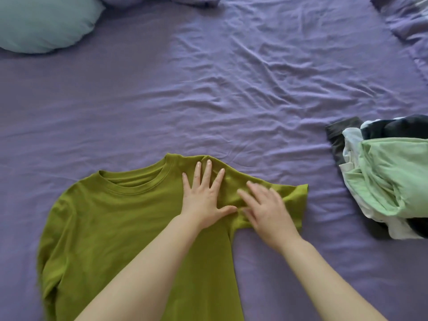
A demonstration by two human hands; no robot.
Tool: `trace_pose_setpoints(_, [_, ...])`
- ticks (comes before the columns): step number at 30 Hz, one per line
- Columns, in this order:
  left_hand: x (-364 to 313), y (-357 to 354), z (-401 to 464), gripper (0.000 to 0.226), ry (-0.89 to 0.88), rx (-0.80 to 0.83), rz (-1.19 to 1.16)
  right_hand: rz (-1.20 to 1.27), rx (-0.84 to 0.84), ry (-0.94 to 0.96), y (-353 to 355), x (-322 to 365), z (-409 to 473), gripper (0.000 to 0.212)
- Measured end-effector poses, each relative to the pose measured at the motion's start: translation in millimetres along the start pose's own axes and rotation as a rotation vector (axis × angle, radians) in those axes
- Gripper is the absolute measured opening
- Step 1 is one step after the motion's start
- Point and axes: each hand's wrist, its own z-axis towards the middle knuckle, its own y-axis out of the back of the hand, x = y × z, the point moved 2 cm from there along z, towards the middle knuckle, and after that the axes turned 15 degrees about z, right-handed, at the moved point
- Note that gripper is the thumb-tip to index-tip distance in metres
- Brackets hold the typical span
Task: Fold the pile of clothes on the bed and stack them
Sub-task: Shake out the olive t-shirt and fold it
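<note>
1. An olive-green T-shirt was laid flat, front up, on the purple bed sheet, collar pointing away from the person, lower part cut off by the bottom edge of the view.
2. The left hand was pressed flat on the shirt's shoulder area just beside the collar, fingers straight & spread; nothing was gripped.
3. The right hand was laid on the shirt's sleeve, fingers extended & slightly blurred; no pinch was seen. Its thumb was hidden.
4. Both hands were set close together, w/ the shirt's body lying mostly to the left of them.
5. A pile of unfolded clothes (light green, white, dark) was seen well apart at the right edge.
6. A teal pillow was seen at the far left corner.
</note>
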Motion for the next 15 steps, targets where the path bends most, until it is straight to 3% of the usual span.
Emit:
trace_pose_setpoints(2, [11.3, -7.0, -16.8, 0.093, -0.012, -0.037, -0.025, 0.034, 0.116, -0.150, -12.6, 2.8, -5.6, 0.044])
trace_pose_setpoints(4, [28.9, -20.1, -39.6, 0.083, -0.028, -0.040, -0.005, 0.029, 0.077, -0.375, -16.7, 6.6, -9.6, 0.048])
trace_pose_setpoints(5, [38.3, -27.2, -52.1, 0.079, -0.026, -0.033, 0.014, -0.002, 0.062, -0.402, -17.7, 17.0, -9.5, 0.051])
trace_pose_setpoints(8, [66.5, -43.4, -89.4, 0.068, 0.030, -0.020, 0.040, -0.063, 0.040, -0.181, -31.2, 70.6, -1.4, 0.058])
trace_pose_setpoints(12, [103.7, -57.8, -134.1, 0.058, 0.107, -0.004, -0.018, 0.003, 0.192, 0.130, -68.4, 151.4, 3.8, 0.063])
trace_pose_setpoints(15, [137.5, -55.3, -166.7, 0.046, 0.184, -0.159, -0.126, -0.078, 0.344, 0.243, -98.3, 186.7, -6.2, 0.059])
